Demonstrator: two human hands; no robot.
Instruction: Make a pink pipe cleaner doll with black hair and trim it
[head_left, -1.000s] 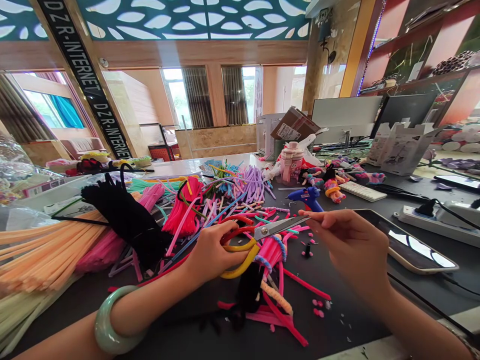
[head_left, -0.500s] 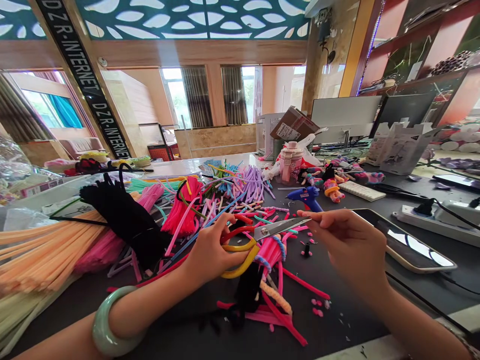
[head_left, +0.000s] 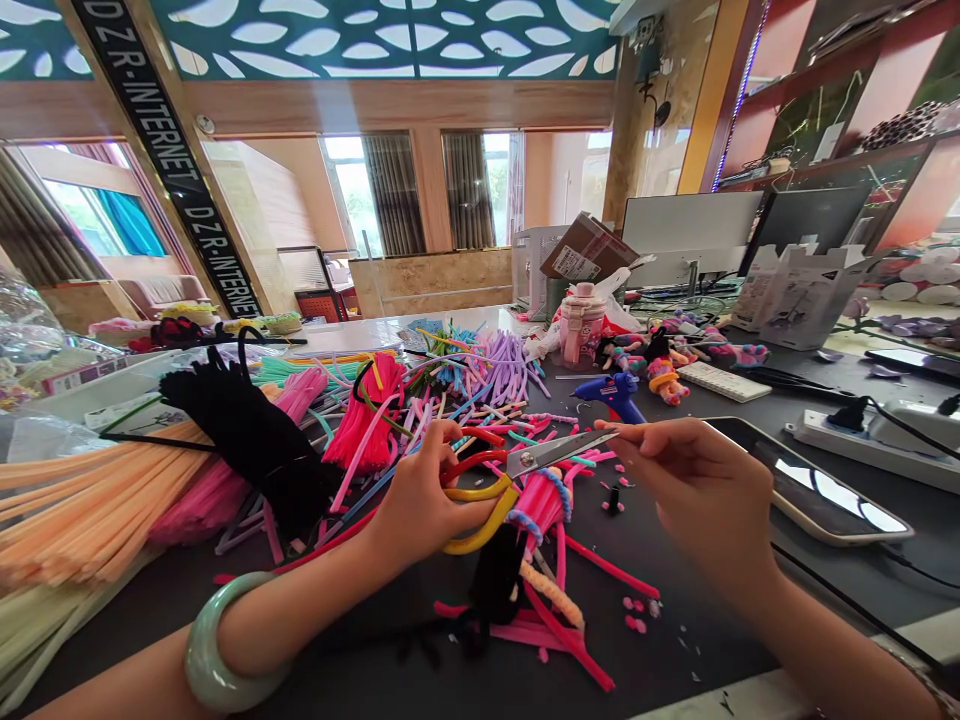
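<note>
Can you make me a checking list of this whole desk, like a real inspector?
Surface: dark tabletop, pink bits scattered on it.
Things in use: scissors, red and yellow handles.
Clutter: black bundle, peach bundle, blue glue gun, phone.
Hands: left hand holds the scissors; right hand pinches near their tips, anything held too small to tell.
Cables: black cables near white power strip.
Surroundings: monitors, curtained windows.

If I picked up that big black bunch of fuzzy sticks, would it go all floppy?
The black pipe-cleaner bundle would probably feel light, being all thin, fuzzy stems. It might bend slightly rather than flop: most stems run together fairly straight, though some tips curl. Those fuzzy sides probably aren't slippery.
</note>
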